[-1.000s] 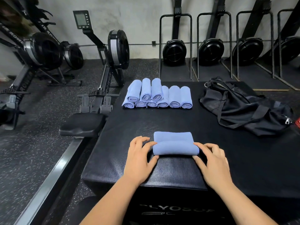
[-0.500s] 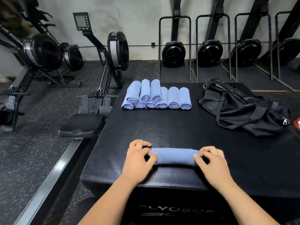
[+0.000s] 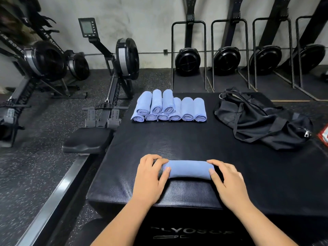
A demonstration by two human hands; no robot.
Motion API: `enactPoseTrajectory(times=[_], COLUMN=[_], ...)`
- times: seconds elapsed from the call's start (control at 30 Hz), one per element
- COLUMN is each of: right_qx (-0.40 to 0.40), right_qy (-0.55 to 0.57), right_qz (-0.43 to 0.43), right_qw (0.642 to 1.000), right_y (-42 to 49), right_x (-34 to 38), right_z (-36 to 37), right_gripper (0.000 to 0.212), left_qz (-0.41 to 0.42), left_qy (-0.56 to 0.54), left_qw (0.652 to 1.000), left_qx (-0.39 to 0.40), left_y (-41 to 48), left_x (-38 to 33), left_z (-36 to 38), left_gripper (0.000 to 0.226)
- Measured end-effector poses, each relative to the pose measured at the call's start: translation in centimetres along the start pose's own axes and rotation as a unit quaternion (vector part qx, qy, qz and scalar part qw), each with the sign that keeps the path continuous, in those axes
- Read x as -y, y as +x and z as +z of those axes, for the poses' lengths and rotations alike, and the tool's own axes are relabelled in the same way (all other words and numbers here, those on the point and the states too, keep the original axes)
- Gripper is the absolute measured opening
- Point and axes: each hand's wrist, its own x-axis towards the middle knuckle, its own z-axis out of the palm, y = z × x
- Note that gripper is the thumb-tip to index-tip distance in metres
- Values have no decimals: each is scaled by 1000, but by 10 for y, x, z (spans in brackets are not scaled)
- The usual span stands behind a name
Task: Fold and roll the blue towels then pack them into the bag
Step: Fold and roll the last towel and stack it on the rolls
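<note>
Near the front edge of the padded box [image 3: 177, 139], the left hand [image 3: 150, 176] and right hand [image 3: 228, 181] each pinched an end of the rolled blue towel [image 3: 189, 169], probably to stop it unrolling, while finished rolls [image 3: 168, 109] and bag [image 3: 257, 121] lay toward its back.

A black padded plyo box [image 3: 195, 139] carries a limp black duffel bag [image 3: 257, 121] on its top. Left of the bag and apart from it sits a pile of rolled blue towels [image 3: 170, 107], six on the pad and three stacked on them. Nearer than the bag and to its left, a single rolled blue towel [image 3: 189, 169] lies crosswise.
</note>
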Motion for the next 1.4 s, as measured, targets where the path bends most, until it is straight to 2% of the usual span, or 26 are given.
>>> enactPoseTrajectory(times=[0.13, 0.3, 0.5, 0.6, 0.77, 0.9, 1.03, 1.2, 1.33, 1.4], right_qx=[22, 37, 14, -12, -51, -29, -2, 56, 104, 127], right_qy=[1, 8, 52, 55, 29, 35, 57, 73, 184, 273], right_qz=[0, 6, 41, 71, 98, 96, 79, 61, 92, 111], right_qw=[1000, 999, 998, 996, 993, 994, 995, 994, 973, 947], right_y=[1, 1, -8, -14, -26, -32, -36, -28, -10, 0], right_x=[0, 2, 13, 25, 45, 65, 75, 73, 70, 74], right_z=[-3, -7, -15, -10, 9, 24, 27, 16, 5, 1], right_gripper=[26, 19, 12, 13, 18, 24, 27, 26, 40, 35], left_qz=[11, -36, -157, -225, -256, -314, -349, -364, -390, -393], left_qy=[9, 36, 41, 32, -69, -198, -220, -270, -365, -401], left_qw=[1000, 999, 987, 973, 959, 917, 901, 882, 840, 823], left_qx=[7, 12, -13, 28, 98, 143, 133, 127, 96, 85], left_y=[-3, 0, 4, 6, 11, 21, 33, 38, 45, 52], left_x=[-3, -3, -24, -35, -51, -68, -82, -86, -83, -79], left_z=[0, 0, -4, -4, 4, 3, -6, -7, -10, -9], left_gripper=[30, 35, 27, 27, 18, 31, 43, 43, 38, 38])
